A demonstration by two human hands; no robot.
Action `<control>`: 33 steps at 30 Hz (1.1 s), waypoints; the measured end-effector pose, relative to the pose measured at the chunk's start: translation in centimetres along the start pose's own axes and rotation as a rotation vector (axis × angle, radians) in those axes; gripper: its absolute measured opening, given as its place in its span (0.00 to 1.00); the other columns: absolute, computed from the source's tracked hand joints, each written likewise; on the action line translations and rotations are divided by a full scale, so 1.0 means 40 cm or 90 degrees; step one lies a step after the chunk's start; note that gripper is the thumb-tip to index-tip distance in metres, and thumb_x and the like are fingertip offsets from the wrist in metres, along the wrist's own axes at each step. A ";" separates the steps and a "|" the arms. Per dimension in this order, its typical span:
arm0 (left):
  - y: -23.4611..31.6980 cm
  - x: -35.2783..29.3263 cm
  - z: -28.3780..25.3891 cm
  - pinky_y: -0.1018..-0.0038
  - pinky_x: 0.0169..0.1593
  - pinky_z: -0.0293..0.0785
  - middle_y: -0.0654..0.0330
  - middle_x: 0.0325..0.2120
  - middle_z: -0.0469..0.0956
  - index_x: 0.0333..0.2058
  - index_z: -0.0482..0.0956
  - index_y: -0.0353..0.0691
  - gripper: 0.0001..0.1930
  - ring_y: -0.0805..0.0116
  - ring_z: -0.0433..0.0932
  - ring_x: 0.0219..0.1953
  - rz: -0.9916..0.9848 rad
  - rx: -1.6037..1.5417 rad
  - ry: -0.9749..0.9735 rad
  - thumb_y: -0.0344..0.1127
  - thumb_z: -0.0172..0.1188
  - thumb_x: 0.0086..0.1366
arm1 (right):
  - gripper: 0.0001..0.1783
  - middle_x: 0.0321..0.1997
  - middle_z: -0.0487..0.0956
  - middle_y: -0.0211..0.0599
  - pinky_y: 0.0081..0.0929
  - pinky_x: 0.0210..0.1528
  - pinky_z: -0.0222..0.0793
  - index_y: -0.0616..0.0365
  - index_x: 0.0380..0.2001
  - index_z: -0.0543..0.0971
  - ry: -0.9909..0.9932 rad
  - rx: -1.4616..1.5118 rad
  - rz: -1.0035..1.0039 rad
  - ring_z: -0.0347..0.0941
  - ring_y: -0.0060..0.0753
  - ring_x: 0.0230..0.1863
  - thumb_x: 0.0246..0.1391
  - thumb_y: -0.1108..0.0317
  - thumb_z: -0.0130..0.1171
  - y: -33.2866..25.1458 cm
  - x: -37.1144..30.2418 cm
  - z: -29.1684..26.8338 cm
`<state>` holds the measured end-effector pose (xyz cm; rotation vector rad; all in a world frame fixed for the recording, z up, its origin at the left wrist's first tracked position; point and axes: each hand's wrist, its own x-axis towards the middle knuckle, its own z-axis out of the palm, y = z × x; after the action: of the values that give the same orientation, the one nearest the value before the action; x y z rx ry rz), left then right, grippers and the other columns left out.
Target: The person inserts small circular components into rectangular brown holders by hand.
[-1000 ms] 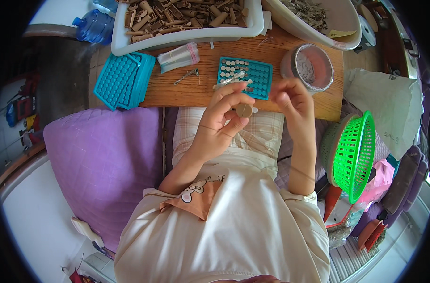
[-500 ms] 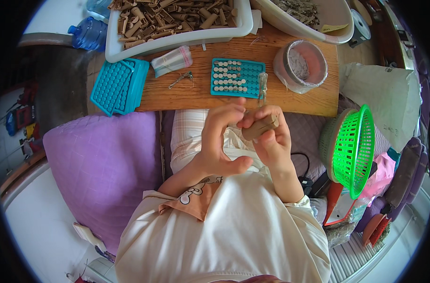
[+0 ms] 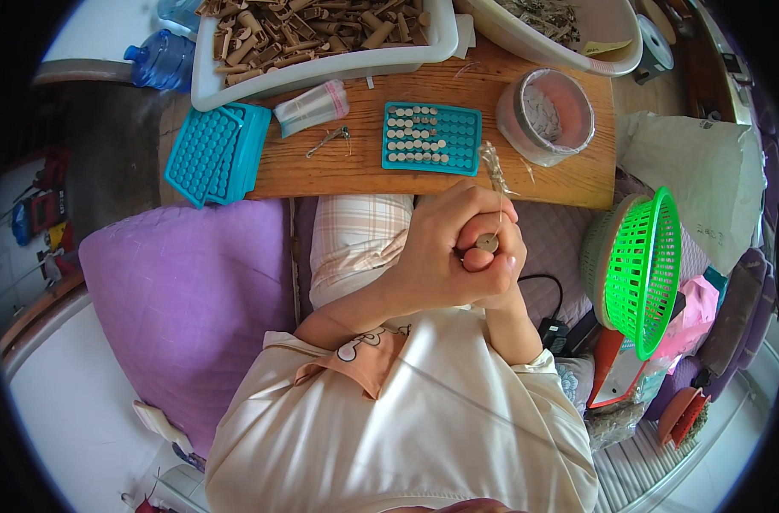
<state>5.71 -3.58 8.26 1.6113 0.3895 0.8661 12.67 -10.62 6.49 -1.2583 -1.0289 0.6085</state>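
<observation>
Above my lap my two hands are clasped together. My left hand (image 3: pixel 441 244) is wrapped round the fingers of my right hand (image 3: pixel 507 267). Between them sits a brown plastic tube (image 3: pixel 487 243); only its round end shows, and the rest is hidden by my fingers. A thin silvery wire bundle (image 3: pixel 495 168) sticks up past my knuckles, its thread running down toward the tube. Just beyond my hands, on the table, lies a teal tray (image 3: pixel 465 137) of round pits, its left part holding rows of small white discs (image 3: pixel 417 160).
A white bin (image 3: pixel 321 70) of brown half-shells stands at the back, beside a cream basin (image 3: pixel 607 64) with silvery wire bundles. Stacked teal trays (image 3: pixel 210 154), a clear packet (image 3: pixel 312 108), a metal clip-like piece (image 3: pixel 330 142) and a lined bucket (image 3: pixel 513 124) share the wooden table. A green basket (image 3: pixel 642 265) stands right.
My left hand, held apart with curved fingers before, has closed round my right hand and the brown tube. The tube has turned end-up and is mostly covered now.
</observation>
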 end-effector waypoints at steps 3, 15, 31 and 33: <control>-0.018 0.000 0.003 0.75 0.30 0.68 0.58 0.26 0.72 0.34 0.70 0.37 0.20 0.63 0.72 0.27 -0.009 0.029 -0.011 0.37 0.63 0.40 | 0.15 0.20 0.70 0.29 0.18 0.21 0.58 0.57 0.23 0.69 -0.037 0.050 0.091 0.64 0.24 0.19 0.49 0.56 0.52 0.001 -0.002 -0.033; -0.230 -0.024 -0.274 0.73 0.27 0.69 0.60 0.23 0.74 0.35 0.72 0.40 0.12 0.66 0.74 0.24 -0.200 0.538 0.173 0.36 0.59 0.51 | 0.20 0.35 0.74 0.51 0.41 0.37 0.62 0.61 0.44 0.69 0.154 -1.051 0.630 0.69 0.53 0.38 0.54 0.57 0.41 -0.142 -0.259 -0.771; -0.301 -0.036 -0.301 0.69 0.29 0.71 0.55 0.25 0.75 0.36 0.70 0.41 0.13 0.60 0.75 0.27 -0.251 0.653 0.222 0.31 0.56 0.49 | 0.13 0.30 0.77 0.38 0.28 0.34 0.67 0.56 0.35 0.74 -0.307 -0.441 -0.055 0.73 0.36 0.31 0.47 0.62 0.51 0.037 0.520 0.128; -0.272 -0.025 -0.295 0.75 0.29 0.72 0.56 0.26 0.75 0.38 0.70 0.37 0.13 0.66 0.76 0.27 -0.231 0.485 0.279 0.29 0.55 0.51 | 0.09 0.27 0.73 0.48 0.31 0.27 0.67 0.64 0.26 0.72 -0.315 -0.560 -0.028 0.71 0.40 0.28 0.45 0.68 0.54 0.128 0.614 0.256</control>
<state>-1.13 6.59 -2.17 1.9246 1.4096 0.8277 15.43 16.25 8.48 -1.8788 -1.8520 0.4423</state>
